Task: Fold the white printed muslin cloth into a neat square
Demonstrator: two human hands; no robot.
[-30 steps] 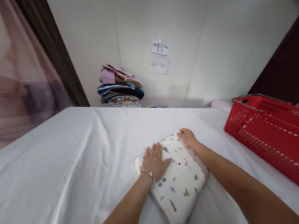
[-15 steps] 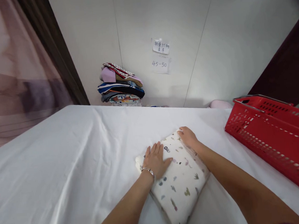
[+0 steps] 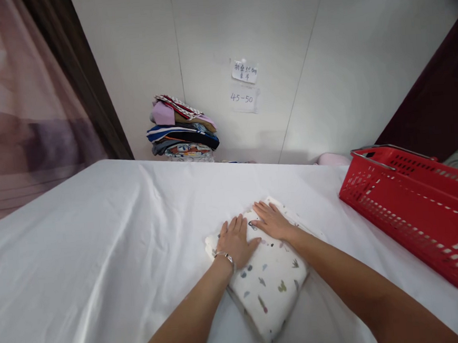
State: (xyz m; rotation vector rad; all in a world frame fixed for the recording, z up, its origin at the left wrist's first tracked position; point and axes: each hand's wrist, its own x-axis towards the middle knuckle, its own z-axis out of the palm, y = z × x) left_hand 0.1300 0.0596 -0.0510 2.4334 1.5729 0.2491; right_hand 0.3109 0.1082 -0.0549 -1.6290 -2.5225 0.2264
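Observation:
A folded white cloth (image 3: pixel 272 287) printed with small coloured figures lies on the white-sheeted table (image 3: pixel 100 245) in front of me. My left hand (image 3: pixel 234 241), with a bracelet at the wrist, rests flat on the cloth's far left part, fingers stretched out. My right hand (image 3: pixel 271 221) lies flat on the far end of the cloth just beside the left hand, fingers spread. Neither hand grips anything.
A red plastic basket (image 3: pixel 415 215) with a metal handle stands on the table at the right. A stack of folded clothes (image 3: pixel 182 130) sits against the white wall behind the table, below two paper notes (image 3: pixel 245 84). A pinkish curtain (image 3: pixel 17 103) hangs at the left.
My right hand has moved left from the cloth's far right corner onto its top, next to the left hand. The left hand has stayed in place.

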